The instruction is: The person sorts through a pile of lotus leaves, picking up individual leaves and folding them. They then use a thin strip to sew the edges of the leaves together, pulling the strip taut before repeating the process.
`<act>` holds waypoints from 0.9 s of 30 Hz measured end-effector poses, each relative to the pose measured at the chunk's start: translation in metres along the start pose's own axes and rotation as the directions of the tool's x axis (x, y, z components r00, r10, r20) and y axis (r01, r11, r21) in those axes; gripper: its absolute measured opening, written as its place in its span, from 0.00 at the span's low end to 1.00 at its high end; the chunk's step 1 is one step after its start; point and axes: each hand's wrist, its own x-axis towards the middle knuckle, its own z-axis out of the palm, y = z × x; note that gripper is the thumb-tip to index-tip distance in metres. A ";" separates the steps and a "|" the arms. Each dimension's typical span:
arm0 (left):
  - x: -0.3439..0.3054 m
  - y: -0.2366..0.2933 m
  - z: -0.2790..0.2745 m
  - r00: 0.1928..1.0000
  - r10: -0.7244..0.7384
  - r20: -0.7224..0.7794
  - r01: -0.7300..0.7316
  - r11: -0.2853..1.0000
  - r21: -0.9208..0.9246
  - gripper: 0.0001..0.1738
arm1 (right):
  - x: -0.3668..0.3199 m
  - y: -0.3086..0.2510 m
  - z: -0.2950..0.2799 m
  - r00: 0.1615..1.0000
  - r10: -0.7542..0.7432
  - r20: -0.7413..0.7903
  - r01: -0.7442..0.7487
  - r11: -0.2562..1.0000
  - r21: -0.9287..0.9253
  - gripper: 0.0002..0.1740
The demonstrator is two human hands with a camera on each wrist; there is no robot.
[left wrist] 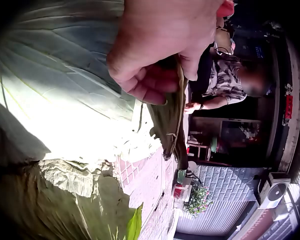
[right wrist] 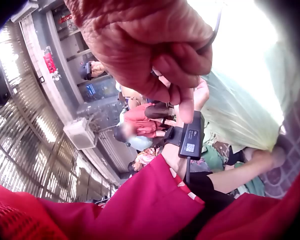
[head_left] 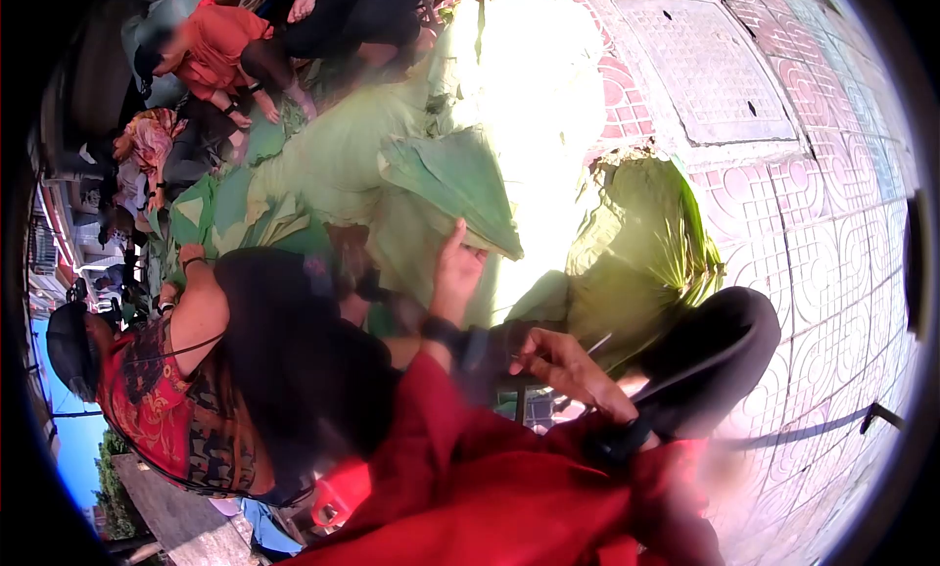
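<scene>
Large pale green leaves with radiating veins, like lotus leaves, spread out in front of me in the head view. My left hand (head_left: pixel 455 272) pinches the edge of a folded green leaf (head_left: pixel 455 184); in the left wrist view its thumb and fingers grip a brownish, dry leaf edge (left wrist: pixel 172 125). My right hand (head_left: pixel 573 370), fingers curled, holds a thin, needle-like piece (head_left: pixel 599 344) just right of the left hand. In the right wrist view, a slim dark tip (right wrist: pixel 218 24) sticks out past its fingers. The rest of that piece is hidden in the grip.
A yellow-green pleated leaf (head_left: pixel 636 243) lies by my knee on patterned paving (head_left: pixel 832 272). A person in a patterned red top (head_left: pixel 162 409) sits close on my left. Another in orange (head_left: pixel 220 42) bends over leaves farther off. A metal cover plate (head_left: pixel 710 67) is set in the paving.
</scene>
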 end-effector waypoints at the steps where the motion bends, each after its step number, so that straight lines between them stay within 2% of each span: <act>1: -0.006 0.008 0.024 0.997 0.054 0.050 -0.058 0.996 0.074 0.21 | 0.000 0.000 0.000 1.000 0.004 0.003 -0.004 1.000 -0.001 0.04; 2: -0.008 0.013 0.040 0.989 0.107 0.104 -0.121 0.982 0.143 0.21 | -0.001 0.001 -0.001 1.000 0.014 0.010 -0.014 1.000 -0.020 0.04; 3: -0.006 0.014 0.044 0.978 0.162 0.128 -0.199 0.903 0.380 0.21 | -0.002 0.001 -0.001 1.000 0.012 0.009 -0.012 1.000 -0.026 0.04; 4: -0.003 0.016 0.049 0.963 0.213 0.165 -0.269 0.761 0.590 0.21 | -0.002 0.001 -0.001 1.000 0.009 0.009 -0.008 0.999 -0.031 0.04; 5: -0.001 0.018 0.053 0.943 0.255 0.213 -0.324 0.565 0.759 0.22 | -0.002 0.001 -0.001 1.000 0.004 0.008 -0.004 0.999 -0.036 0.04; 6: -0.001 0.021 0.060 0.936 0.237 0.261 -0.331 0.336 0.882 0.23 | 0.000 -0.001 -0.002 1.000 0.017 0.012 -0.017 0.999 -0.033 0.03; 8: -0.008 0.019 0.071 0.928 0.178 0.327 -0.298 -0.171 0.939 0.27 | -0.001 -0.002 -0.003 0.998 0.054 0.022 -0.053 0.998 -0.027 0.03; 9: -0.008 0.016 0.070 0.927 0.181 0.330 -0.310 -0.130 0.942 0.27 | -0.003 -0.003 -0.002 0.997 0.078 0.026 -0.078 0.997 -0.024 0.03; 11: -0.007 0.006 0.062 0.926 0.183 0.331 -0.328 -0.049 0.944 0.29 | -0.003 0.004 -0.004 0.999 0.031 0.027 -0.030 0.999 -0.033 0.03; 12: -0.006 0.002 0.057 0.937 0.223 0.267 -0.212 -0.245 0.946 0.26 | -0.003 0.006 -0.004 1.000 0.012 0.023 -0.011 0.999 -0.047 0.03; 15: -0.013 -0.005 0.041 0.950 0.310 0.021 -0.084 0.190 0.978 0.24 | -0.006 -0.001 -0.003 0.999 0.032 0.024 -0.030 0.998 -0.054 0.03; 16: -0.007 -0.006 0.027 0.946 0.324 -0.014 -0.119 0.386 0.915 0.22 | -0.006 -0.004 -0.002 0.998 0.051 0.029 -0.049 0.997 -0.052 0.04; 18: -0.008 -0.011 0.015 0.897 0.332 -0.292 -0.096 0.790 0.605 0.22 | -0.003 -0.001 -0.003 0.999 -0.002 0.036 0.002 1.000 -0.014 0.03; 19: -0.016 -0.012 0.017 0.861 0.278 -0.426 -0.109 0.919 0.380 0.22 | -0.004 0.001 -0.002 0.999 -0.020 0.038 0.020 1.000 0.007 0.03; 20: -0.010 -0.010 -0.012 0.954 0.195 -0.227 -0.146 0.966 0.216 0.22 | -0.004 0.001 -0.002 0.999 -0.037 0.029 0.038 0.999 -0.024 0.03; 21: -0.017 -0.016 -0.023 0.951 0.163 -0.263 -0.125 0.980 0.156 0.21 | -0.005 -0.004 -0.001 0.999 -0.038 0.020 0.039 0.998 -0.047 0.02; 22: -0.018 -0.022 -0.031 0.947 0.132 -0.294 -0.108 0.990 0.094 0.21 | -0.007 -0.022 0.003 1.000 -0.024 0.000 0.023 0.981 -0.192 0.02; 24: -0.019 -0.033 -0.034 0.926 0.040 -0.376 -0.047 0.999 -0.010 0.19 | -0.008 -0.022 0.005 1.000 0.017 -0.015 -0.019 0.992 -0.127 0.03; 27: -0.030 -0.052 -0.036 0.968 0.017 -0.248 -0.003 0.998 0.056 0.17 | -0.008 -0.015 0.004 0.999 0.039 -0.020 -0.041 0.996 -0.079 0.03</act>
